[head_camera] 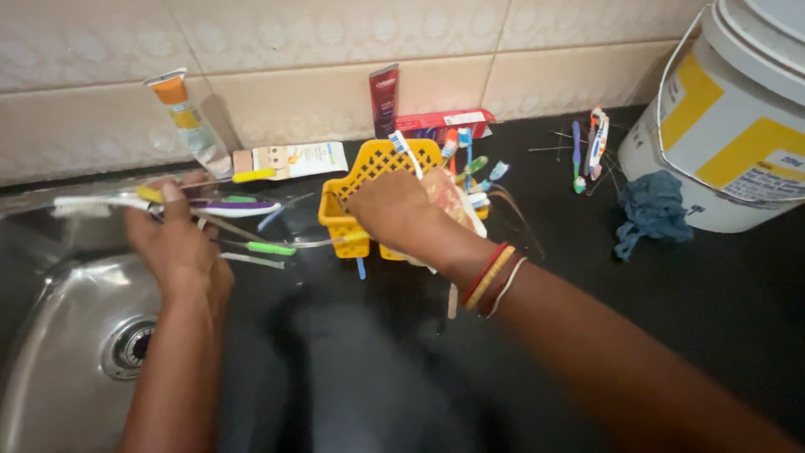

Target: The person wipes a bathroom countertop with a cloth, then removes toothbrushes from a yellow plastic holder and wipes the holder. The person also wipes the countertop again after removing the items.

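My left hand (178,243) is over the edge of the steel sink (50,369), its fingers closed around a bunch of toothbrushes (210,205) that point sideways. My right hand (394,210) is at the yellow basket (369,180) on the dark bench (671,319), fingers closed on a white toothbrush (407,153) that stands up from it. More brushes (587,147) lie near the white bucket (729,126).
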